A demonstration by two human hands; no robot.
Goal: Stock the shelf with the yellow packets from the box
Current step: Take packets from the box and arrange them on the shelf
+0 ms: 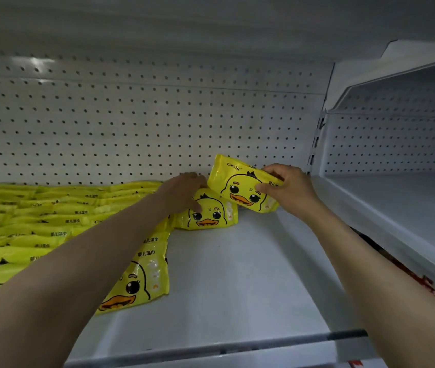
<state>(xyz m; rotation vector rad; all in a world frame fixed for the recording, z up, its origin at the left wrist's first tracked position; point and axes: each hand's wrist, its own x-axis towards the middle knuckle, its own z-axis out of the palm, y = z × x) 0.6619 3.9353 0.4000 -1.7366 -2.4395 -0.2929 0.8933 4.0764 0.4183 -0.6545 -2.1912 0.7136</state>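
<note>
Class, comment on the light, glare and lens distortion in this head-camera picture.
Head view: dim, greyish light; a glare patch on the pegboard back panel at upper left; wide-angle lens bends the shelf edges and stretches the forearms; yellow packets at far left look soft.

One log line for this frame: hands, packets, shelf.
left hand: rests on back packet | right hand: grips raised packet | shelf: left side stocked

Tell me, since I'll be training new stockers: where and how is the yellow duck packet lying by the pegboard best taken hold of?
Probably by its right short edge, from the right. The flat yellow duck-print packet lies there with bare shelf beside it; the left hand rests on its left part, and its rear meets the raised packet in the right hand.
</note>
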